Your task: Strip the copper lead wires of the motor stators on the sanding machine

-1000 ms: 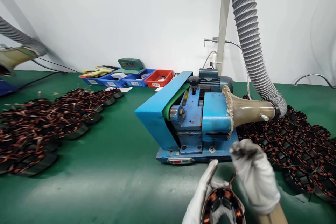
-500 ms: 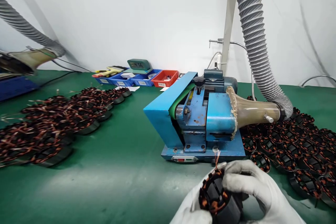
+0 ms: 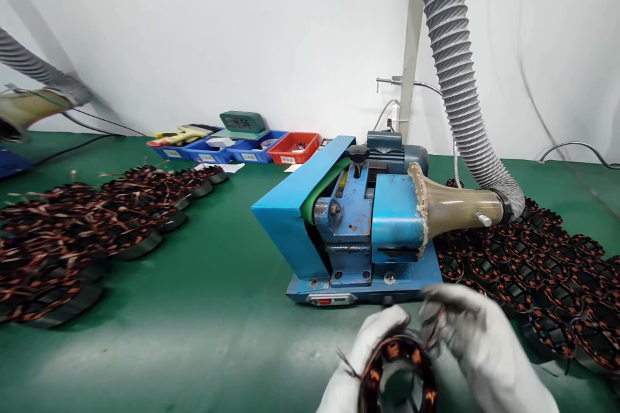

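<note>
Both my hands wear white gloves at the bottom centre. My left hand (image 3: 361,361) grips a round stator (image 3: 398,374) with copper windings, its open bore facing me. My right hand (image 3: 477,342) is closed, its fingertips pinching thin copper wire ends at the stator's upper right edge. Just behind my hands stands a blue belt grinder (image 3: 353,226) with a green belt.
A grey ribbed suction hose (image 3: 455,77) runs into a tan funnel (image 3: 455,206) on the grinder's right. Several wound stators lie in a pile at left (image 3: 72,239) and in rows at right (image 3: 542,271). Blue and red bins (image 3: 252,147) and a green clock (image 3: 243,121) sit by the wall.
The stator has turned so its bore faces me. My right hand moved from wrapping over the stator to pinching its wires at the upper right.
</note>
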